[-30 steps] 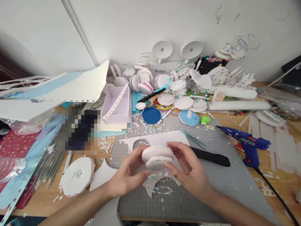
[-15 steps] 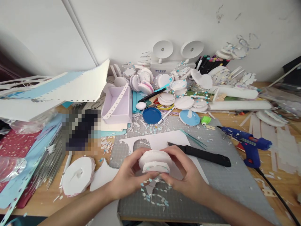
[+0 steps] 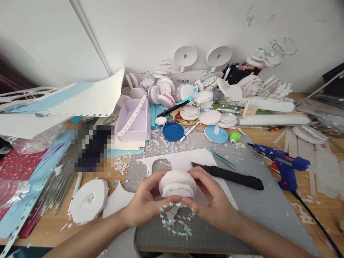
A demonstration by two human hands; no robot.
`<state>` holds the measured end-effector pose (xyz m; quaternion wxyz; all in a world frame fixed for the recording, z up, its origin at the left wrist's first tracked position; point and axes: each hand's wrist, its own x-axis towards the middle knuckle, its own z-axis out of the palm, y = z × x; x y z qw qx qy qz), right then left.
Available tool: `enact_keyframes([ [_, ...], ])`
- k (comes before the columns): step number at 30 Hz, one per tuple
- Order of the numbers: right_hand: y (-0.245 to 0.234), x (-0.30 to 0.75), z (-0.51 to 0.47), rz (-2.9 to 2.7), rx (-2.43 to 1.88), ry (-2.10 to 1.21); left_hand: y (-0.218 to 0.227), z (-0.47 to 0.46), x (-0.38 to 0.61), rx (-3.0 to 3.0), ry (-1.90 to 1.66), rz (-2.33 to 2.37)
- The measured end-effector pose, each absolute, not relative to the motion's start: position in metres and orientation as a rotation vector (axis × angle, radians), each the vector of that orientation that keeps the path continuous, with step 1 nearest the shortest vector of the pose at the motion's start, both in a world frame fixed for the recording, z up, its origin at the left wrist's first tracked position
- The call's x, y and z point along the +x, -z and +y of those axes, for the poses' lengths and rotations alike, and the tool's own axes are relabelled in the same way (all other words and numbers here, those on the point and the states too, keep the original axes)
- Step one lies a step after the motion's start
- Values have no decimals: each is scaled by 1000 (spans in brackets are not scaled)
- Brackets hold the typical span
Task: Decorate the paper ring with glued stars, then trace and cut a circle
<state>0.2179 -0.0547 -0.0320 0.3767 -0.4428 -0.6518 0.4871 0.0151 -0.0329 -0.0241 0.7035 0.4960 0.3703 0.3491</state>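
Note:
Between my hands is a round white layered foam piece (image 3: 177, 182), held over the grey cutting mat (image 3: 258, 211). My left hand (image 3: 146, 199) grips its left side, and my right hand (image 3: 211, 195) grips its right side, both thumbs along the near edge. From below the piece hangs a loop of garland with small blue and white bits (image 3: 176, 225). Under and behind the hands lies a cut sheet of white paper (image 3: 188, 157). A black utility knife (image 3: 233, 176) rests on it, just beyond my right hand, with teal tweezers (image 3: 220, 158) behind.
A blue glue gun (image 3: 282, 157) with its cord lies at the right. At the left sits a thick white disc (image 3: 90, 201). Further back are a blue lid (image 3: 173, 132), a lilac box (image 3: 134, 122) and several white foam discs (image 3: 189, 112). Paper scraps litter the mat.
Both hands stay in place around the foam piece, which is tilted very slightly differently. The hanging garland has shifted a little.

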Motion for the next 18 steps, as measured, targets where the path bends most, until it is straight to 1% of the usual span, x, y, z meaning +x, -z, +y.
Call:
enact_keyframes([
  [6,32,217,-56,-1677,-1117,-1221,25,-33,15,1096,-777,819],
  [9,29,222,-54,-1715,-1042,-1130,22,-32,15,1109,-825,848],
  [12,22,235,-46,-1737,-1085,-831,17,-29,15,1115,-893,910],
  [15,17,253,-33,-1852,-1318,-396,14,-25,14,1090,-914,944],
  [18,20,269,-23,-2046,-1558,-169,15,-23,13,1036,-909,947],
])
